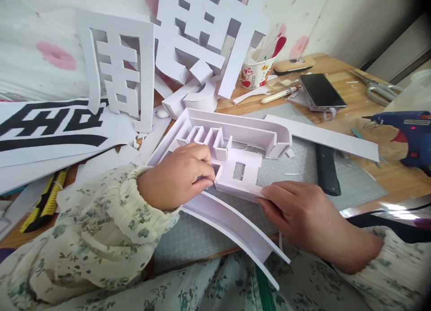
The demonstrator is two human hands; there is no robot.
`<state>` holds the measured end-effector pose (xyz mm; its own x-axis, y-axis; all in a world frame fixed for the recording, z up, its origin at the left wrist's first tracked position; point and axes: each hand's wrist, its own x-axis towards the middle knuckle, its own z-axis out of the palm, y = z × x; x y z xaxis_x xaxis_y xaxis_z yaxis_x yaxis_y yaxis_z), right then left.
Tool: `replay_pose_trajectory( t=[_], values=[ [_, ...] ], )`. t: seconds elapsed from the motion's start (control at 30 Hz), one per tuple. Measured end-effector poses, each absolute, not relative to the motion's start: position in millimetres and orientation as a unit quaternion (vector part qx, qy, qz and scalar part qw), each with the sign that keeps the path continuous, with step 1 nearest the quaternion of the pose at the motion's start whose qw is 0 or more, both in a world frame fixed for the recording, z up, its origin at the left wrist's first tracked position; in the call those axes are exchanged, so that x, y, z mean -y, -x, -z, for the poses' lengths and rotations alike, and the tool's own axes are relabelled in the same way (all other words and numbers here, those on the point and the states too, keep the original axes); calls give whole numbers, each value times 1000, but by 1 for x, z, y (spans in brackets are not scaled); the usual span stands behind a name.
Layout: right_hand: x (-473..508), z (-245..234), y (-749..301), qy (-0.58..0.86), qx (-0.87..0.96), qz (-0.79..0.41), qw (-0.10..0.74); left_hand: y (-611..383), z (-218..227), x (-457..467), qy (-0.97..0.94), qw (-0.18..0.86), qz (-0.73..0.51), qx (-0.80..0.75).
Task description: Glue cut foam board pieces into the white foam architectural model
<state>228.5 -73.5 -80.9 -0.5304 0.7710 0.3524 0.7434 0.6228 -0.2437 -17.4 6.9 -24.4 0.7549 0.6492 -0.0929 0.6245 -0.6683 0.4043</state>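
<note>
While a curved white channel (239, 223) is lying nearest, its near end reaching above the lap (215, 288), any joint between it and the white board form (252, 167) is being hidden by the left hand (180, 174). By the left grip, closed, a wall of the form is being pinched between thumb and fingertips. By the right hand (298, 212), its grip also closed, the right end of the near wall is being pinched. The form is being supported on the gray cutting mat (357, 181), its walls pointing upward. To the left, a yellow-and-black cutter (50, 203) is lying. To the right, a black bar (326, 169) is being overlapped at its far end by a flat white strip (336, 136); beside these, a blue glue gun (415, 133) is showing a red light. A printed sheet (63, 124) is being partly hidden by a smaller white letter (146, 73), standing upright. Farther off on the table (357, 116), a phone (321, 90), scissors (380, 91) and a pen (279, 94) are lying. Beyond, utensils are being held in a paper cup (257, 73), and a larger white letter (239, 55) is standing tilted.
</note>
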Motion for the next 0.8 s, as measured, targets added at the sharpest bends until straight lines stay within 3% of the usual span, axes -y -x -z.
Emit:
replay_pose_trajectory(
  t=[0.3, 0.53, 0.8],
  values=[
    [71, 76, -229, 440, 874, -62, 195, 24, 31, -9, -921, 200, -60, -328],
    [65, 67, -241, 418, 876, -176, 163, 21, 26, -10, -923, 208, -31, -322],
    [66, 63, -239, 394, 900, -93, 161, 20, 22, -10, -919, 211, -12, -332]
  ],
)
